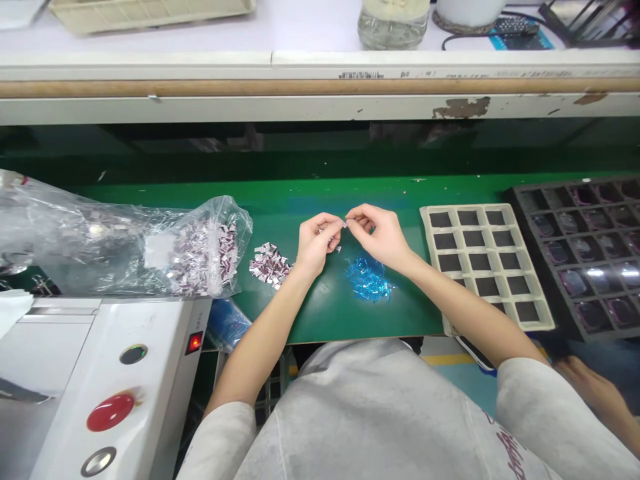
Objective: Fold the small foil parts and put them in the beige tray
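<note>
My left hand (314, 245) is closed in a pinch on a small white-and-maroon piece (345, 225), with a few similar pieces showing at its fingers. Fingertip to fingertip with it, my right hand (381, 235) is also pinched closed; whatever its fingers grip is too small to make out. Left of my hands lies a loose pile of small white-and-maroon pieces (271, 265) on the green table (320, 313). Below my right hand is a heap of thin blue film strips (369, 280).
A clear plastic bag (200, 257) full of similar pieces lies at left, behind a white machine (165, 373) with a red button (111, 411). To the right stand a cream compartment tray (470, 239) and a black tray (560, 293) holding lens-like parts. A shelf (300, 60) spans the back.
</note>
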The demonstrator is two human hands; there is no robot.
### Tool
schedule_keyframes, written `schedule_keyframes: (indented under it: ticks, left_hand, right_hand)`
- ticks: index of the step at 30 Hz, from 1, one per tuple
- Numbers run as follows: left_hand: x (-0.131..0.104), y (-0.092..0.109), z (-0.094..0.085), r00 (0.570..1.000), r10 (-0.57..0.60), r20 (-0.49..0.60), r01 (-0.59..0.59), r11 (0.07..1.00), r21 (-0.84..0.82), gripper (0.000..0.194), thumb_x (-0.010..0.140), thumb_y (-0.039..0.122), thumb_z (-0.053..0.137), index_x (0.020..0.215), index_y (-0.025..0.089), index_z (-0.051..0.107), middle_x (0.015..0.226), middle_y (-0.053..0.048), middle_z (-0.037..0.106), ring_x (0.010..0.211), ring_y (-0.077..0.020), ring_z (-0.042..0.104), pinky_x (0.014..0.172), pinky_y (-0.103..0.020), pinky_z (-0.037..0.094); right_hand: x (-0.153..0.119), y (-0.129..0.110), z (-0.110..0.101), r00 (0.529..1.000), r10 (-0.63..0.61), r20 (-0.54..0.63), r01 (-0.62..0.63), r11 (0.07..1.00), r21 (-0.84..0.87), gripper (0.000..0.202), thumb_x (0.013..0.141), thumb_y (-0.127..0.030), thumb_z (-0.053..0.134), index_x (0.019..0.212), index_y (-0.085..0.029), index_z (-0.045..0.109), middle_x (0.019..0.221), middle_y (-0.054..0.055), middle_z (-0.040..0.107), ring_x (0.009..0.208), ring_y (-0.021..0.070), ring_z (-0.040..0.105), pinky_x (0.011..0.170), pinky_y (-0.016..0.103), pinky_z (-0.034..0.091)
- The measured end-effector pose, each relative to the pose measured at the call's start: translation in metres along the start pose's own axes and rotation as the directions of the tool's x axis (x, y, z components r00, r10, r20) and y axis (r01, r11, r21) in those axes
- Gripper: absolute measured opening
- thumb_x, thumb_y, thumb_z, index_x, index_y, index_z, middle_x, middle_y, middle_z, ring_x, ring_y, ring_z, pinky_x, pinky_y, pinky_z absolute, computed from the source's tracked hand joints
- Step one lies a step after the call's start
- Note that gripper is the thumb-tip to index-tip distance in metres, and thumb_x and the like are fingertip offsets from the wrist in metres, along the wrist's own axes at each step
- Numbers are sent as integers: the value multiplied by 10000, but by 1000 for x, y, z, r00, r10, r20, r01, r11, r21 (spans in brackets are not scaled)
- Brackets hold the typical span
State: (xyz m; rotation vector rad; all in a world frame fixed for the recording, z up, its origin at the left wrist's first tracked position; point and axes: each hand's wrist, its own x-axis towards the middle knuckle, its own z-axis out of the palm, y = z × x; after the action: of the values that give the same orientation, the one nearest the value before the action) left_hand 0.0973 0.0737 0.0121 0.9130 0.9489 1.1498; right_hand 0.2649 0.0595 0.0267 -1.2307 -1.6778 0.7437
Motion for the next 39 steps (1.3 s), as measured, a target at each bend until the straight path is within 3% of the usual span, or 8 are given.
schedule_keyframes:
  ticks: [4,7,10,15,22,30,34,39]
  left_hand:
    - [1,-3,0,1000,11,4,-11,1000,10,243,703,353,857,686,192,676,519,41,523,416,-67,374,417,-222,202]
    - [1,-3,-1,1000,3,7,-3,1000,20,254,705,357,852,674,193,661,516,41,525,408,-61,364,417,-218,204]
    - [0,-2,0,1000,-14,5,14,1000,8,267,708,352,849,665,192,640,525,40,525,406,-56,363,417,-217,198]
    - [-1,3,0,996,-91,23,92,994,-56,284,699,325,830,631,188,592,538,36,516,406,-48,371,412,-211,178]
    - [0,4,-2,985,-159,63,163,983,-81,304,667,318,839,621,179,573,540,34,511,398,-41,372,406,-205,147]
    - [2,6,-7,955,-226,195,254,957,-137,322,702,311,834,632,179,549,551,43,481,398,-32,334,398,-187,164]
    - [3,6,-7,963,-221,151,242,960,-140,280,704,297,818,641,174,574,556,44,483,395,-32,329,393,-189,149]
    - [2,5,-5,989,-139,56,143,986,-89,206,698,306,811,688,170,657,547,41,502,402,-45,346,402,-210,141]
  right_hand:
    - [-3,1,-3,989,-139,51,146,977,-155,149,1028,-253,613,1067,-220,754,1014,64,753,793,185,662,724,345,538]
    - [-2,1,-6,977,-167,132,187,969,-163,172,1057,-249,583,1084,-226,752,1079,79,746,866,200,666,752,350,542]
    - [-2,2,-5,977,-170,127,191,967,-172,165,1069,-253,584,1015,-225,737,1043,75,737,874,206,670,786,363,553]
    - [-5,3,-2,958,-249,138,282,899,-336,235,1123,-256,499,1059,-235,724,1099,108,743,1039,261,667,922,429,555]
    - [-5,4,-4,921,-282,267,381,794,-473,262,1139,-239,434,1093,-214,691,1133,138,722,1070,277,641,831,406,541]
    - [-3,11,-3,902,-334,273,424,805,-415,234,1140,-256,410,1097,-214,636,1112,140,703,1048,271,651,828,403,551]
    - [-4,9,-6,911,-323,255,391,875,-285,181,1131,-243,417,1097,-239,595,1177,140,676,1092,267,641,868,414,558]
    - [-4,4,-11,972,-205,118,225,955,-191,199,1113,-258,462,979,-237,608,1019,87,666,917,225,638,826,389,535]
